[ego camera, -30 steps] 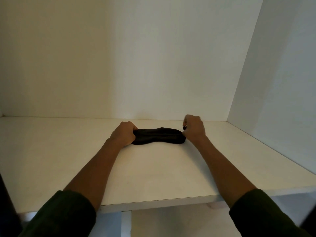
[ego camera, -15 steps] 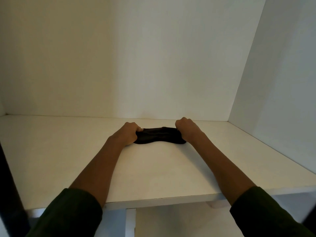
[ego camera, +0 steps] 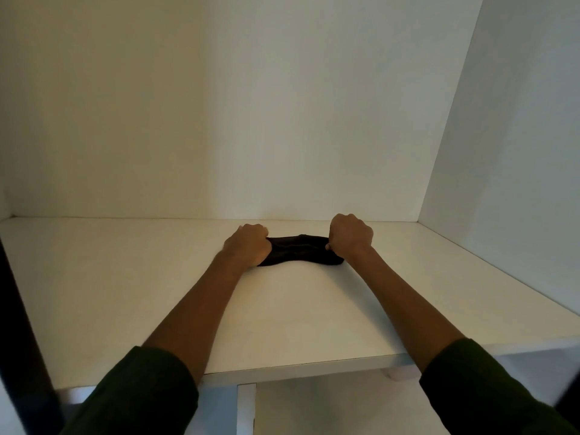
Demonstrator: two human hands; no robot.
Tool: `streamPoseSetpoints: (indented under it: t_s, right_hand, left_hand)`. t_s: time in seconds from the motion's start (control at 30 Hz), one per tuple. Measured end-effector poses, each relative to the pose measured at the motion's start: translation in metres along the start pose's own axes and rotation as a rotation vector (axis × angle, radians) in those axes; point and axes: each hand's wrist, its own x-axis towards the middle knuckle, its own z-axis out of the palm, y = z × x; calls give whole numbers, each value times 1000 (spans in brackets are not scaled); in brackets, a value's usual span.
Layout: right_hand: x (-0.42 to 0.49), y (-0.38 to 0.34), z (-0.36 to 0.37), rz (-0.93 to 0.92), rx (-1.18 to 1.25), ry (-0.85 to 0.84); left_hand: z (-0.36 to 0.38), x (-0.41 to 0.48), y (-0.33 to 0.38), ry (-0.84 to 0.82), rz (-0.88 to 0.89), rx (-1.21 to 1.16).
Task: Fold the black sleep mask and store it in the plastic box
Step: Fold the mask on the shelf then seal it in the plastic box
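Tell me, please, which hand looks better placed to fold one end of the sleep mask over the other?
Probably either: left hand and right hand each grip one end of the sleep mask, about equally placed.

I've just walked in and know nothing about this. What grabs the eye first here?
The black sleep mask, the one dark thing on a bare white shelf, lying near the back wall. The left hand and right hand are each closed on one end of it, with the forearms reaching in from dark green sleeves at the bottom. No plastic box is in view.
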Motion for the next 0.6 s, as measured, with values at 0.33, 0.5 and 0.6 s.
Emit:
streamPoseSetpoints:
  t_s: [0.33, 0.5, 0.6]
  right_hand:
    - [6, 25, -3, 195, 183, -169]
    - [8, 25, -4, 180, 184, -177]
    - [10, 23, -2, 193, 255, -174]
  left_hand:
    - [42, 1, 41, -65, 116, 262]
    - [46, 3, 40, -99, 61, 224]
    - [47, 1, 40, -75, 45, 211]
